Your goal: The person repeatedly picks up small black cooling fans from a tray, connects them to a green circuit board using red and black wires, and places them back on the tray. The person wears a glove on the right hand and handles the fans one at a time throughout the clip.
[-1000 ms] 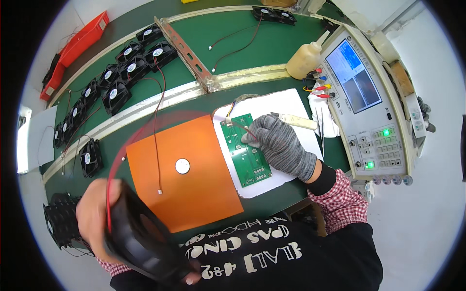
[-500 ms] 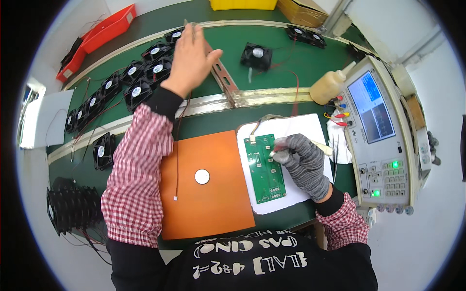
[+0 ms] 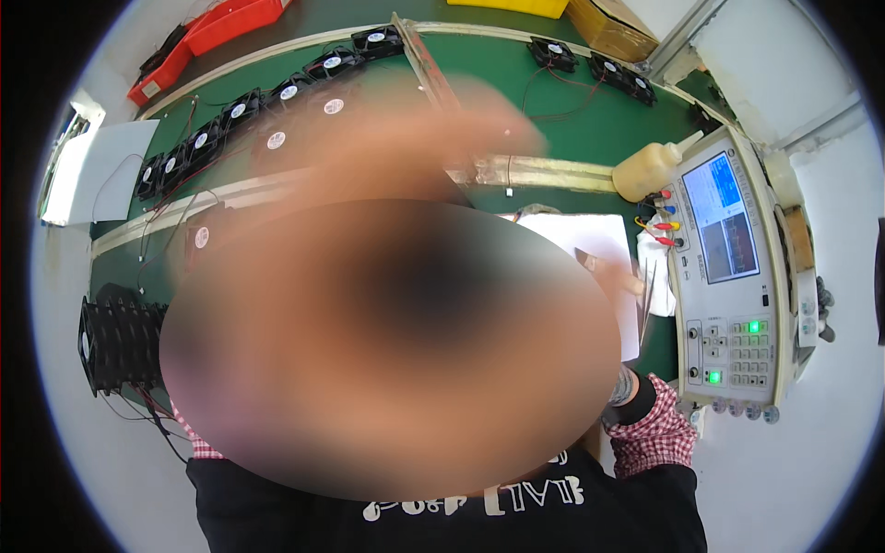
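A wide oval blur fills the middle of the head view and hides most of the work area. My left hand [image 3: 438, 124], smeared by motion, reaches across above it near the row of black fans [image 3: 241, 111]; its fingers and anything in them cannot be made out. Of my right hand [image 3: 624, 385] only the grey glove's wrist part shows, at the blur's right edge, with the fingers hidden. Beyond it lies the white pad [image 3: 604, 235], with a beige handle-like piece [image 3: 616, 275] on it. A small white connector [image 3: 509, 193] hangs on a thin wire at the metal strip [image 3: 562, 173].
At the right stands a test instrument [image 3: 761, 304] with a lit screen, beside a cream squeeze bottle [image 3: 638, 173] and tweezers [image 3: 649, 295]. Stacked fans [image 3: 120, 346] sit at the left. Two fans [image 3: 622, 77], red bins [image 3: 235, 24] and a cardboard box [image 3: 610, 32] are farther back.
My left hand has swung to the right and become smeared. The single fan on the far green surface is no longer visible there. The circuit board and orange mat are now hidden by the blur.
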Motion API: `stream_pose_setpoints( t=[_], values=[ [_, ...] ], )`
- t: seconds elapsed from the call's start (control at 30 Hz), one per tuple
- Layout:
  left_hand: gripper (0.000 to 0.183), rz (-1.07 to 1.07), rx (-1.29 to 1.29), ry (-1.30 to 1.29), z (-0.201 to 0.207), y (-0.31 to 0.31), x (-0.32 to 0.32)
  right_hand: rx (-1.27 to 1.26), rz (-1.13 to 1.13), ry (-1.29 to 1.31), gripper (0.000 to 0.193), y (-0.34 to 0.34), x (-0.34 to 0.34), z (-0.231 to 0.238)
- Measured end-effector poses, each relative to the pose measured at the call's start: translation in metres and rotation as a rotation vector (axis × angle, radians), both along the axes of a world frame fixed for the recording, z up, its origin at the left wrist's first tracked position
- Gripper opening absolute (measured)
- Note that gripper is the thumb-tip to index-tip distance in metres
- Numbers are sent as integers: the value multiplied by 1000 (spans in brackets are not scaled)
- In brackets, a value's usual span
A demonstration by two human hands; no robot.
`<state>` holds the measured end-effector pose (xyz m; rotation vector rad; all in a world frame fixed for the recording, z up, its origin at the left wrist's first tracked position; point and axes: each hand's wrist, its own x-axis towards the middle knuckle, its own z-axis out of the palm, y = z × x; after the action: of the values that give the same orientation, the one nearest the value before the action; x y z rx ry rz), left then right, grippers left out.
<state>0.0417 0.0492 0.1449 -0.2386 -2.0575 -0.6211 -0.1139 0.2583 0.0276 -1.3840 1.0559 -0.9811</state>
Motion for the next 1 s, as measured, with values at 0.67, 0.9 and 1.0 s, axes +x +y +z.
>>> stream_pose_setpoints(
  t=[0.67, 0.9, 1.0],
  values=[
    [98, 140, -16, -719, -112, 2, 18, -456, -672, 977, 23, -5, -44, -28],
    [88, 162, -201, -530, -96, 6, 25, -408, -605, 1050, 23, -7, -44, -25],
    [64, 376, -639, -97, -58, 20, 50, -402, -662, 959, 19, -2, -48, -28]
  ],
)
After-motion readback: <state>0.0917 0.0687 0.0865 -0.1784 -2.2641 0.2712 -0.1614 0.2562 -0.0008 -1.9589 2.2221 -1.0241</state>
